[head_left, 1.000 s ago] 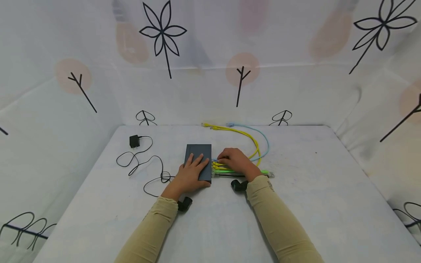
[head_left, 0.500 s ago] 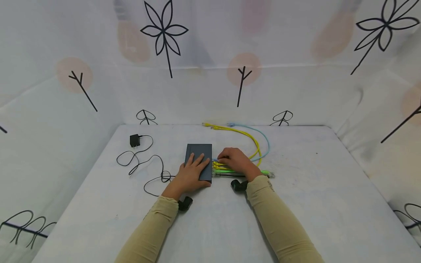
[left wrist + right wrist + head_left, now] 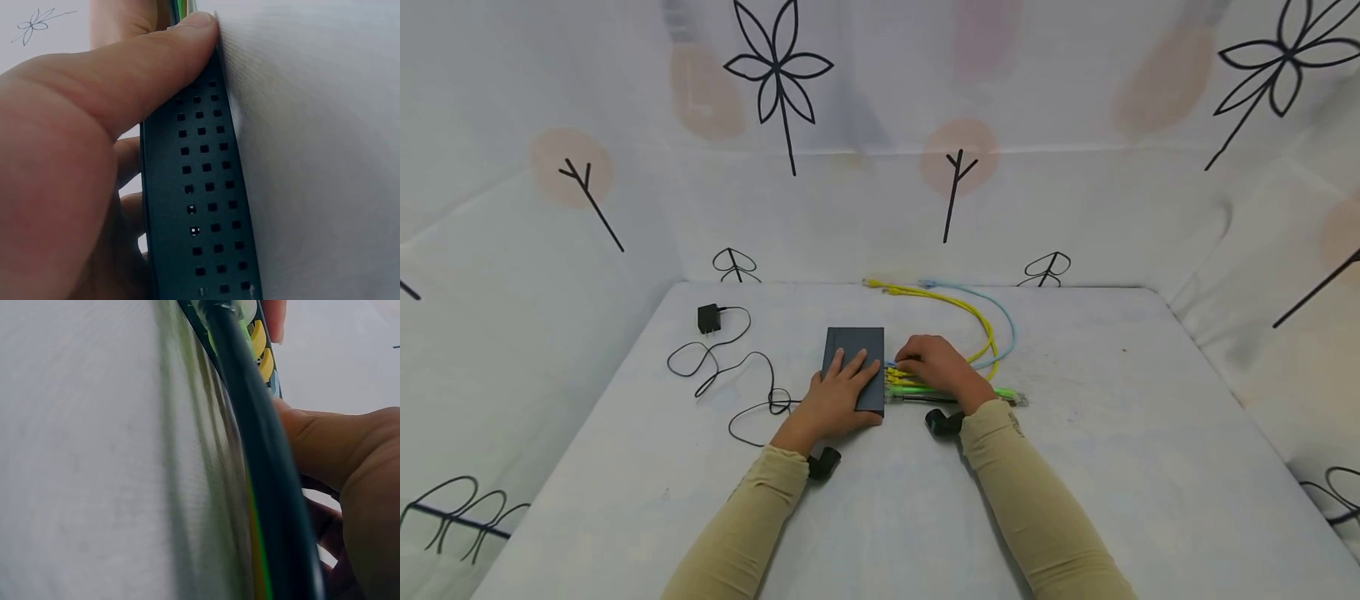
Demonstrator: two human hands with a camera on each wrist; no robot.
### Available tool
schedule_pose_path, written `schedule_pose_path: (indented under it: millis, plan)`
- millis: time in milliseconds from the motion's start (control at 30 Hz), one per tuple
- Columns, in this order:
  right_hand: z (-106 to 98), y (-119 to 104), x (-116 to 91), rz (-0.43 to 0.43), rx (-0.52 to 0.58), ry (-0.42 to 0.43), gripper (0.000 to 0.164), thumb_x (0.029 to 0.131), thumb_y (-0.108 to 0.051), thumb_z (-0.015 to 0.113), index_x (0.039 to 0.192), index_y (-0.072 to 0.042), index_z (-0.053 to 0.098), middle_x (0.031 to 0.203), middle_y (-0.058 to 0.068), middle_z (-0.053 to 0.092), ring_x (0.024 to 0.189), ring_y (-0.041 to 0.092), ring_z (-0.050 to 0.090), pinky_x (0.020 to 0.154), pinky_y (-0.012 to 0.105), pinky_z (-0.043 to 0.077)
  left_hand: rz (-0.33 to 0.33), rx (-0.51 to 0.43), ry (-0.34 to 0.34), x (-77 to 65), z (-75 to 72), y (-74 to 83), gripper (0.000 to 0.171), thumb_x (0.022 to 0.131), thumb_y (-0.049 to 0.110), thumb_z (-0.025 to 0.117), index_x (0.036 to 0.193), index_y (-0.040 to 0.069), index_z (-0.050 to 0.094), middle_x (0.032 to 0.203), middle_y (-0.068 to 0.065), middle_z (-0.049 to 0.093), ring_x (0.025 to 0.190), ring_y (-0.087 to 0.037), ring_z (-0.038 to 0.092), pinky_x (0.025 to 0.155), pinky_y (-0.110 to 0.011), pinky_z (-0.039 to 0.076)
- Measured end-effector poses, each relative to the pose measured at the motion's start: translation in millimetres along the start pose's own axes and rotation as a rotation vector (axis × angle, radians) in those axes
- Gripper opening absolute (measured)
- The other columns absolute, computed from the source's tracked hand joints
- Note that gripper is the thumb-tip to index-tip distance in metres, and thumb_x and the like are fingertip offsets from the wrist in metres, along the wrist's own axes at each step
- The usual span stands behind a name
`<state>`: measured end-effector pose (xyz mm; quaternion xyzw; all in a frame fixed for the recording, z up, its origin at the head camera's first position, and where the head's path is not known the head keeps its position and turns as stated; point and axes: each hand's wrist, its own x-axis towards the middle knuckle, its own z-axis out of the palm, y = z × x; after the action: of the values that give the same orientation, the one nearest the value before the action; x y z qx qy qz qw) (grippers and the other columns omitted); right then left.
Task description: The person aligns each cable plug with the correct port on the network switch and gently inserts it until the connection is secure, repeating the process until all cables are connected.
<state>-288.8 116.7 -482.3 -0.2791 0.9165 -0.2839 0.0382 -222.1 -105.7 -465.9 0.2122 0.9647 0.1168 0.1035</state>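
Note:
A dark network switch (image 3: pixel 855 340) lies on the table, with several network cables at its right edge. My left hand (image 3: pixel 832 402) rests on it, fingers spread over the top. In the left wrist view the thumb (image 3: pixel 156 56) presses along its perforated side (image 3: pixel 206 187). My right hand (image 3: pixel 938 365) pinches the plug end of a light blue cable (image 3: pixel 1011 327) at the ports; the fingers hide most of that plug. Yellow plugs (image 3: pixel 259 340) sit beside it in the right wrist view. Nearer me run a green cable (image 3: pixel 917 390) and a black cable (image 3: pixel 262 437).
A black power adapter (image 3: pixel 709 318) lies at the back left; its thin cord (image 3: pixel 760 358) loops across to the switch. Yellow cables (image 3: pixel 977 315) curve towards the back edge of the white table (image 3: pixel 1075 467). A patterned white cloth (image 3: pixel 865 217) stands behind and at the sides.
Both hands and the switch keep their places. Only the head view has shifted very slightly.

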Motion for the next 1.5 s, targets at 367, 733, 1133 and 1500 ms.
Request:
schedule_pose_path:
  millis: [367,733,1133,1500]
  plan:
    - [3,4,0,-0.008,-0.017,0.017,0.022,0.097,-0.024,0.06,0.111,-0.015,0.074,0.106,0.0,0.068,0.1,0.019,0.062,0.089,0.037,0.05,-0.018,-0.015,0.012,2.0,0.2,0.5,0.09,0.083,0.059,0.067,0.155,0.027,0.025,0.164,-0.003,0.015,0.151,-0.039,0.004,0.108,-0.068,0.025]
    - [4,7,-3,-0.04,-0.038,0.054,0.022,0.096,-0.024,0.061,0.11,-0.015,0.074,0.101,0.0,0.067,0.092,0.017,0.062,0.084,0.036,0.05,-0.024,0.0,0.026,2.3,0.3,2.6,0.089,0.083,0.06,0.066,0.155,0.028,0.025,0.164,-0.002,0.015,0.151,-0.039,0.005,0.107,-0.068,0.027]
    - [3,2,-5,-0.03,-0.021,0.055,0.022,0.096,-0.024,0.062,0.11,-0.013,0.075,0.098,0.0,0.068,0.088,0.015,0.062,0.08,0.035,0.05,-0.021,-0.021,0.035,-0.8,-1.1,4.8,0.088,0.083,0.06,0.067,0.155,0.027,0.027,0.163,-0.004,0.017,0.15,-0.04,0.006,0.106,-0.068,0.028]
    - [0,-16,-12,0.057,-0.082,0.004,0.026,0.098,-0.024,0.058,0.118,-0.012,0.07,0.113,0.005,0.066,0.106,0.025,0.06,0.092,0.043,0.048,-0.018,-0.016,0.05,-2.6,3.7,3.8,0.089,0.082,0.06,0.067,0.155,0.028,0.027,0.163,-0.004,0.018,0.15,-0.039,0.007,0.106,-0.067,0.029]
